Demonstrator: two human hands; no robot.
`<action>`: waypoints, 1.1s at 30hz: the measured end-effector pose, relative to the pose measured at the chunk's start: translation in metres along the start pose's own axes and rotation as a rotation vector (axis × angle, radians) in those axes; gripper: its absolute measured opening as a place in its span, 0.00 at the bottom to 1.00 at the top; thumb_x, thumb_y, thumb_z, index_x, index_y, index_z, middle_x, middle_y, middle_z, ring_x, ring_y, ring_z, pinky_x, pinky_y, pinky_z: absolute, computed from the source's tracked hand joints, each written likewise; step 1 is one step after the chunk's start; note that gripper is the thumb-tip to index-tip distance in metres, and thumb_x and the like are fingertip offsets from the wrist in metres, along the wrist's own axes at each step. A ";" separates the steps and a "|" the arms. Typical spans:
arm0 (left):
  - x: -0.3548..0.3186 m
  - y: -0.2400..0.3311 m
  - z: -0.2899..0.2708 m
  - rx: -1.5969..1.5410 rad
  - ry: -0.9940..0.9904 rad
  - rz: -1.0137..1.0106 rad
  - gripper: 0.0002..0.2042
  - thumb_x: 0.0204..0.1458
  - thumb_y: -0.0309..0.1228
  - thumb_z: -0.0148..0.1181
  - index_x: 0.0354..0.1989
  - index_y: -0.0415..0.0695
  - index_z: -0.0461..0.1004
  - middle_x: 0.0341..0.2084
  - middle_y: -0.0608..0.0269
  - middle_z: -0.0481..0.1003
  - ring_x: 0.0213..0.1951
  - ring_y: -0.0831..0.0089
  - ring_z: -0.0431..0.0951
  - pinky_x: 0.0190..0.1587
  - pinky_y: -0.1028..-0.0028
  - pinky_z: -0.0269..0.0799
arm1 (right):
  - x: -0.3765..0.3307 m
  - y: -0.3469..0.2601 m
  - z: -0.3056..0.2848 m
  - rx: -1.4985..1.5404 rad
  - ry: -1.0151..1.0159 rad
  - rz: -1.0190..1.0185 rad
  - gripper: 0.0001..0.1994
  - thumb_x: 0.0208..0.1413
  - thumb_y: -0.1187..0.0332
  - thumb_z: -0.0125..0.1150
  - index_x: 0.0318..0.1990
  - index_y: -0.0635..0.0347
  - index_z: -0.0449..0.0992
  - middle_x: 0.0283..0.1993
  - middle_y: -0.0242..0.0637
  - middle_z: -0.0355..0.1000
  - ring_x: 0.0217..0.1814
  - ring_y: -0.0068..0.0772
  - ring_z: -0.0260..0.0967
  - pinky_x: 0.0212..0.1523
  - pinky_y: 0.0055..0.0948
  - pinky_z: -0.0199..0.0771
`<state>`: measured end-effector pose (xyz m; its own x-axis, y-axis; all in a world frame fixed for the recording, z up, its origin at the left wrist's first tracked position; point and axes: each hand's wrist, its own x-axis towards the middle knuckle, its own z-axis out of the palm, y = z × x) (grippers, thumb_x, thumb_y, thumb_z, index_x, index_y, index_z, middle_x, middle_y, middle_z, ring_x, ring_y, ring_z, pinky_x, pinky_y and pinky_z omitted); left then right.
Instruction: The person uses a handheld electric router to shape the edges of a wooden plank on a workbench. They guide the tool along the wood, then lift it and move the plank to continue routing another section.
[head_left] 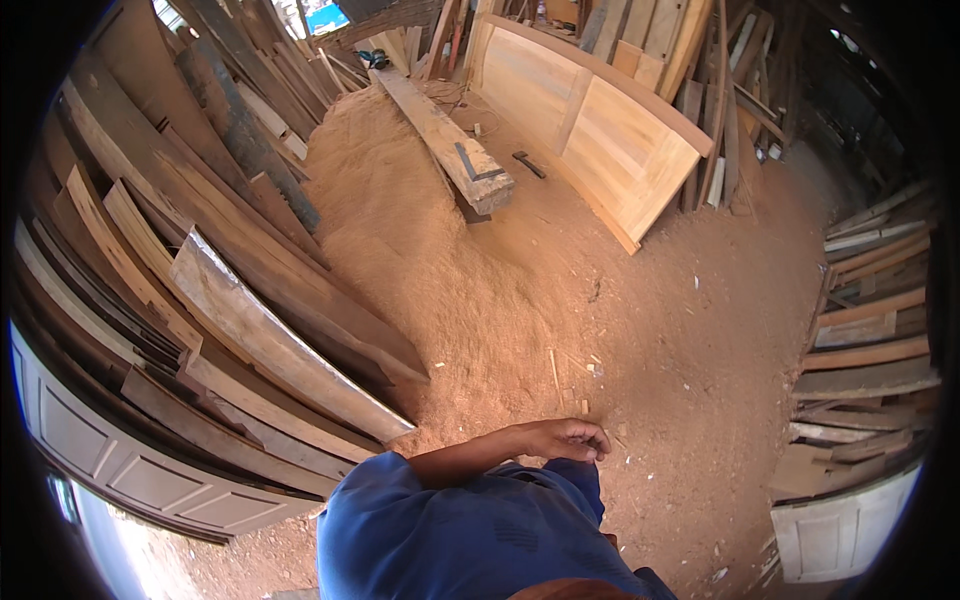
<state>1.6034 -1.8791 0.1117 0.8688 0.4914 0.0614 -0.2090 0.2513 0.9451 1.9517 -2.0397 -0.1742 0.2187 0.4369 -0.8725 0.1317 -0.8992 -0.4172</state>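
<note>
My left hand [568,439] is held across the front of my blue shirt, its fingers loosely bent and slightly apart, with nothing visible in it. My right hand does not show; only a small patch of skin appears beside the shirt's lower right. Ahead, a thick wooden beam [435,120] bears a dark L-shaped square [478,166] at its near end. A power tool [375,58] rests at the beam's far end. On the ground to the right of the beam lies a dark hammer [529,164]. Both hands are apart from these things.
A panelled wooden door [570,120] stands on its long edge beyond the beam. Long planks [270,330] lean at left, with a grey panelled door [150,480] beside them. Stacked timber [870,350] lines the right. Sawdust [400,230] is heaped around the beam.
</note>
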 end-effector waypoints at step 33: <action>0.083 -0.115 -0.554 -0.548 1.181 -0.858 0.30 0.57 0.57 0.46 0.60 0.49 0.65 0.49 0.48 0.74 0.41 0.55 0.78 0.42 0.52 0.73 | 0.368 -0.771 0.058 -0.574 -0.165 -0.228 0.12 0.57 0.65 0.55 0.41 0.65 0.77 0.32 0.41 0.78 0.25 0.35 0.75 0.22 0.34 0.71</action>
<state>1.4510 -1.4049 -0.1695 0.0319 0.3334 -0.9422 -0.2145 0.9230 0.3194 1.8746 -1.1873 -0.1884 -0.0219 0.5648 -0.8249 0.6642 -0.6085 -0.4342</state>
